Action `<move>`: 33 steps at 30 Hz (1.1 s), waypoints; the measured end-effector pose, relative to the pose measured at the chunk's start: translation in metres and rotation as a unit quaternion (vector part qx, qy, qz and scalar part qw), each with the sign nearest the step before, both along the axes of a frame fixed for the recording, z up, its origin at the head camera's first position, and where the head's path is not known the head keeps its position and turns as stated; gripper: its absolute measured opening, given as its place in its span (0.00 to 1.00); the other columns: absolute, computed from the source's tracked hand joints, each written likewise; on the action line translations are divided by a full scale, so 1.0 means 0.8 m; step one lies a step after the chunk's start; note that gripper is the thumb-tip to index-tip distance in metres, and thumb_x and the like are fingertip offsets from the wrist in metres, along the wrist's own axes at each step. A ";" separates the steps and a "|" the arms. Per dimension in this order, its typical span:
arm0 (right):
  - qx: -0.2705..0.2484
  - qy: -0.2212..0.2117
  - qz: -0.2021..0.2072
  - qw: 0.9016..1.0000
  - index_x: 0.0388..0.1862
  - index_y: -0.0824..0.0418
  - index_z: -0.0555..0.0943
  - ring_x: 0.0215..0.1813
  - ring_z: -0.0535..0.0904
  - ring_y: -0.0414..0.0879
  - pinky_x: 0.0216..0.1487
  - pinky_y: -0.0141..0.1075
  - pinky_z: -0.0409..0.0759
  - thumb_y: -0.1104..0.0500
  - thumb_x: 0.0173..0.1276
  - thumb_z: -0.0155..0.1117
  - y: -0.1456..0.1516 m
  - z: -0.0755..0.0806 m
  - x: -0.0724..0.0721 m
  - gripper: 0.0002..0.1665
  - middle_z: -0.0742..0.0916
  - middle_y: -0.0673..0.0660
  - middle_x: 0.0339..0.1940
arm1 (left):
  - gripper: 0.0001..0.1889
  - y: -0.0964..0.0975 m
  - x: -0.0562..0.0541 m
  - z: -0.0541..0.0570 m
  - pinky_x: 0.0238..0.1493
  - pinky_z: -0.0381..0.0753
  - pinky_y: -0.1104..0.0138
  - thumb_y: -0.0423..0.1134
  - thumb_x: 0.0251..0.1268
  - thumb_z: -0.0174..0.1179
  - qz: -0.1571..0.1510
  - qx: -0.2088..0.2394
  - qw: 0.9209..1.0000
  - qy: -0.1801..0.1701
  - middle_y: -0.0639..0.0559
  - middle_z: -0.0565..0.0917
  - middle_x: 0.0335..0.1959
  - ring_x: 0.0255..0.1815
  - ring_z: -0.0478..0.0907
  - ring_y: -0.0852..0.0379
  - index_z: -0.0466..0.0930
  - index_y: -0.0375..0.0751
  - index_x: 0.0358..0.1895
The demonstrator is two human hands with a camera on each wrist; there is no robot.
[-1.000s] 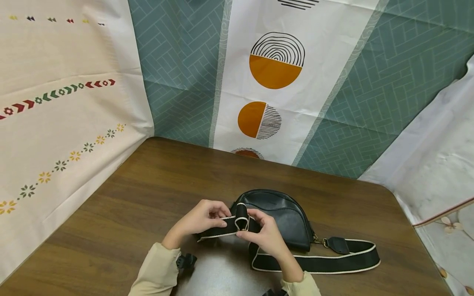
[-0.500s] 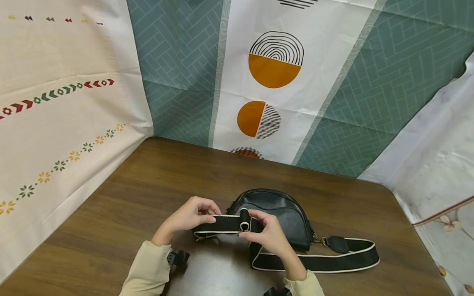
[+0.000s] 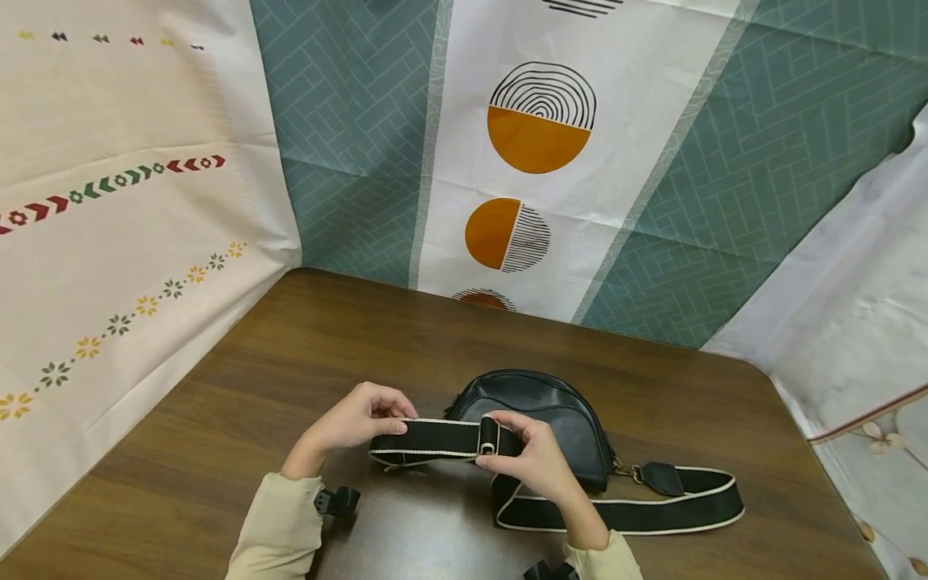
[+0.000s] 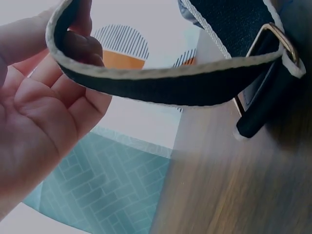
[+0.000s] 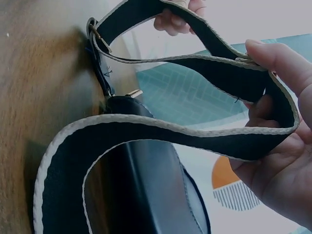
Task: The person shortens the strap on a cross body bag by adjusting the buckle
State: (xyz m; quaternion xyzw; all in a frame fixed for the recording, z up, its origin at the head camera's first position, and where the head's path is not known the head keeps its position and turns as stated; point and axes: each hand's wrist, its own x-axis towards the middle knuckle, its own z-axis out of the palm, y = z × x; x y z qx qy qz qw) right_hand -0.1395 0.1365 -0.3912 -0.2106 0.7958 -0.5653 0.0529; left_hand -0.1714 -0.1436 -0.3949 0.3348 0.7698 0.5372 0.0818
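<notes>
A black strap with cream edging (image 3: 435,437) stretches between my two hands, in front of a black half-moon handbag (image 3: 554,415). My left hand (image 3: 358,417) pinches the strap's folded left end between thumb and fingers. At the slider buckle (image 3: 489,437), a gold-coloured frame with a short fold of strap standing in it, my right hand (image 3: 535,457) grips the strap. The right wrist view shows the strap (image 5: 146,127) looping through the right fingers and past the bag (image 5: 161,190). A gold-coloured metal ring (image 4: 273,36) sits on the strap in the left wrist view.
The strap's other half lies looped on the wooden table (image 3: 312,354), joined to the bag's right side by a metal clasp (image 3: 627,471) and leather tab (image 3: 661,478). Patterned cloths (image 3: 348,145) hang behind the table and at both sides.
My left hand has drawn away to the left, and more strap lies straight between the hands. The raised loop at the slider has shrunk. My right hand has shifted slightly right.
</notes>
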 end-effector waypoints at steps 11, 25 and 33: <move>0.004 0.018 0.008 1.000 0.46 0.73 0.75 0.29 0.75 0.39 0.29 0.31 0.75 0.70 0.47 0.69 0.002 0.018 0.008 0.25 0.82 0.62 0.36 | 0.05 -0.019 0.003 -0.002 0.27 0.74 0.69 0.27 0.53 0.60 0.018 -0.009 1.000 -0.003 0.50 0.81 0.26 0.26 0.74 0.63 0.79 0.31 0.35; -0.001 -0.005 0.045 0.999 0.51 0.72 0.73 0.32 0.77 0.41 0.30 0.33 0.77 0.66 0.48 0.71 0.008 0.000 -0.001 0.30 0.81 0.62 0.39 | 0.06 -0.029 -0.003 -0.007 0.29 0.74 0.69 0.27 0.55 0.58 0.002 -0.005 1.000 -0.024 0.48 0.82 0.28 0.27 0.74 0.64 0.79 0.30 0.36; -0.009 -0.001 0.067 0.998 0.53 0.74 0.71 0.33 0.77 0.41 0.31 0.33 0.76 0.66 0.48 0.71 0.009 -0.002 -0.001 0.32 0.81 0.63 0.40 | 0.06 -0.027 -0.006 -0.009 0.32 0.74 0.69 0.25 0.56 0.57 0.022 -0.022 1.000 -0.004 0.49 0.82 0.28 0.29 0.75 0.62 0.80 0.31 0.36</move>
